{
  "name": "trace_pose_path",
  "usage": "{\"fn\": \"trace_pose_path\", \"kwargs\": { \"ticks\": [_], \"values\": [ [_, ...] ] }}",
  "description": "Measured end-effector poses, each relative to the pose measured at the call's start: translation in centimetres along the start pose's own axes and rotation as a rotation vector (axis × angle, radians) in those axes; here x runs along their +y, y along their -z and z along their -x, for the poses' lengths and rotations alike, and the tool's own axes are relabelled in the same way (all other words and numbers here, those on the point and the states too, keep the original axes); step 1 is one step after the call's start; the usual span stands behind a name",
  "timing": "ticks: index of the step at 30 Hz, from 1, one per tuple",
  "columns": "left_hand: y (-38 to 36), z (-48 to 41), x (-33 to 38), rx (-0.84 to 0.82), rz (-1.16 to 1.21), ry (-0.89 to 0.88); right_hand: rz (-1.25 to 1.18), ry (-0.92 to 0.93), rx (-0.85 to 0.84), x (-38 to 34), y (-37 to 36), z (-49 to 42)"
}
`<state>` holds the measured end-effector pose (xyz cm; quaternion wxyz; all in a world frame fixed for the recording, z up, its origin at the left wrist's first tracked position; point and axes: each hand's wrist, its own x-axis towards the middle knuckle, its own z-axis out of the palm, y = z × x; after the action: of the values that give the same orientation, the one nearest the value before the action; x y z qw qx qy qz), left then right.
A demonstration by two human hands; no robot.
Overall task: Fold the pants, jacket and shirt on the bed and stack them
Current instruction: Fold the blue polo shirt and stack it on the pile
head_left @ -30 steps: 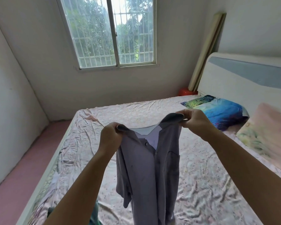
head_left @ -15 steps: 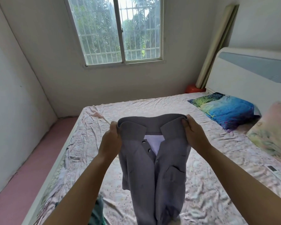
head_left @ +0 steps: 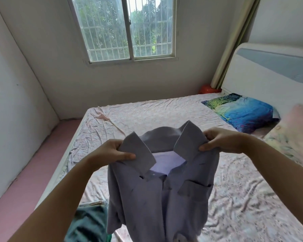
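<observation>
While I hold the shirt (head_left: 157,198) up over the bed (head_left: 234,198), my left hand (head_left: 110,152) pinches one shoulder at the collar, thumb on top, and my right hand (head_left: 222,142) pinches the other the same way. It hangs front toward me, collar spread, pocket showing. A green garment (head_left: 89,222) lies crumpled at the bed's near left edge. A blue pillow (head_left: 243,112) lies by the headboard.

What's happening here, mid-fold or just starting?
Just starting, by the look of it. A person holds a grey-lilac collared shirt up above the bed, the left hand and right hand each pinching a shoulder beside the collar. The shirt hangs unfolded, front toward the camera. A green garment lies crumpled at the bed's near edge. No folded stack is in view.
</observation>
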<state>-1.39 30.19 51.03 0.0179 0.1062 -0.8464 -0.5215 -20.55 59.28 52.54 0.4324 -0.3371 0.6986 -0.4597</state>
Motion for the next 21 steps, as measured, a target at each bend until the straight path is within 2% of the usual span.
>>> {"fn": "trace_pose_path", "kwargs": {
  "ticks": [3, 6, 8, 11, 13, 16, 19, 21],
  "values": [
    [0.6, 0.1, -0.7, -0.132, -0.018, 0.003, 0.079, 0.091, 0.135, 0.7, -0.1, -0.3],
    [0.5, -0.5, -1.3, -0.036, 0.006, 0.012, 0.018, 0.191, 0.325, 1.4, -0.7, -0.8],
    [0.2, -1.0, -1.6, 0.037, 0.017, -0.005, 0.130, 0.242, 0.406, 1.8, -0.9, -1.1],
    [-0.1, -1.4, -1.0, 0.203, -0.279, -0.115, 0.492, 0.245, 0.477, 1.8, 0.3, -1.4],
    [0.1, -1.6, -0.4, 0.347, -0.477, -0.218, 0.637, 0.233, 0.531, 0.5, 1.5, -1.2],
    [0.9, -2.0, 0.4, 0.495, -0.553, -0.348, 0.732, 0.373, 0.725, -1.9, 3.0, -0.7],
    [1.5, -1.9, 0.7, 0.455, -0.604, -0.328, 0.713, 0.511, 0.805, -1.9, 2.6, -0.6],
    [1.1, -1.6, 0.7, 0.357, -0.816, -0.192, 0.842, 0.361, 0.693, -0.2, 1.7, -1.5]
  ]
}}
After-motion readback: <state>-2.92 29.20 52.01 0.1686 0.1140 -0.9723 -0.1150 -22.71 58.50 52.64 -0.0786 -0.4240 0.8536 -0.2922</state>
